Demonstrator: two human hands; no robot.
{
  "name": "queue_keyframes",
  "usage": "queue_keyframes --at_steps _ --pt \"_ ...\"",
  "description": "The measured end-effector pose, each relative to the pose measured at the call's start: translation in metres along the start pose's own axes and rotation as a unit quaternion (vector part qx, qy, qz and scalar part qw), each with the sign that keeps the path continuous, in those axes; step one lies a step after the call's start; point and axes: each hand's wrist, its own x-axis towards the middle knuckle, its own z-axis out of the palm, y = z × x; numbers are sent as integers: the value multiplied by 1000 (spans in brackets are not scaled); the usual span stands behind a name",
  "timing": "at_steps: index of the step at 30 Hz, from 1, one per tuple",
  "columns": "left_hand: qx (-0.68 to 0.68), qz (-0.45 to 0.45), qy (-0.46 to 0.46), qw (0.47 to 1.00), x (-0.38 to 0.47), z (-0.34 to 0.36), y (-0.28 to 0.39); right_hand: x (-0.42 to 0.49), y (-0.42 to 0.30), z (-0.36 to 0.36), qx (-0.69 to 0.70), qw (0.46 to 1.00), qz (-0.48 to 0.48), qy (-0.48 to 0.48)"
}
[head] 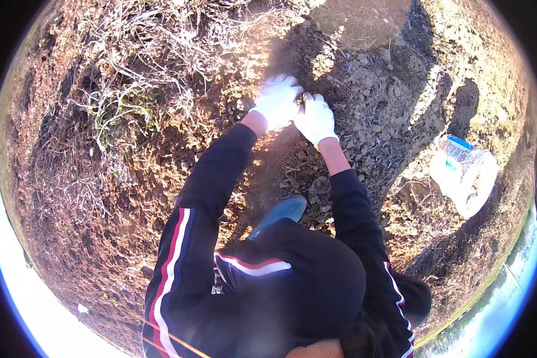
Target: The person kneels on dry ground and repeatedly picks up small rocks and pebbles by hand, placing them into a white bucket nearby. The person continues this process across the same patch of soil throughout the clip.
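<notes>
Both my hands wear white work gloves and lie close together, low over the bare soil (367, 103) in front of me. The fingers of my left hand (278, 102) bend down toward a dark, shadowed patch of ground. Just to its right is my right hand (315, 117), its fingertips curled inward beside the left thumb. A small dark bit shows in the gap between the two hands; I cannot tell what it is. Glare washes out the gloves, and the fingertips are partly hidden, so any grip on something is unclear.
Dry, tangled plant stems (138, 58) cover the ground at upper left, with some greener stalks (125, 107) lower down. A clear plastic container (465, 174) with blue markings lies at the right. My blue shoe (282, 212) rests on the soil below my hands.
</notes>
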Motion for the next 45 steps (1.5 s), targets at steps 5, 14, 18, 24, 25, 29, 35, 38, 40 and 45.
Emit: queue_keyframes --at_steps 5,14,18,24,25,29,35,38,40,45 --pt "-23 16 -79 997 -78 -21 -12 -48 -48 -9 -41 989 -101 -101" --pt "21 -200 -133 970 -139 -54 -20 -107 -8 -29 219 966 -93 -105" --pt "93 -200 -20 975 -95 -70 -15 -81 24 -69 218 974 59 -1" --pt "31 -117 9 993 -13 3 -20 -72 38 -92 205 971 33 118" --pt "80 -102 40 991 -1 8 -11 -75 45 -92 212 967 45 132" --pt "99 -96 11 990 8 16 -19 -84 57 -98 239 957 81 146" --pt "31 -170 30 985 27 8 -40 -99 79 -107 239 951 109 163" --pt "13 -210 23 977 44 -18 -33 -109 97 -104 264 938 125 185" --pt "64 -137 45 988 54 -24 -27 -115 105 -95 254 941 135 179" --pt "-107 -69 104 986 98 13 -20 -119 88 -91 247 947 120 168"
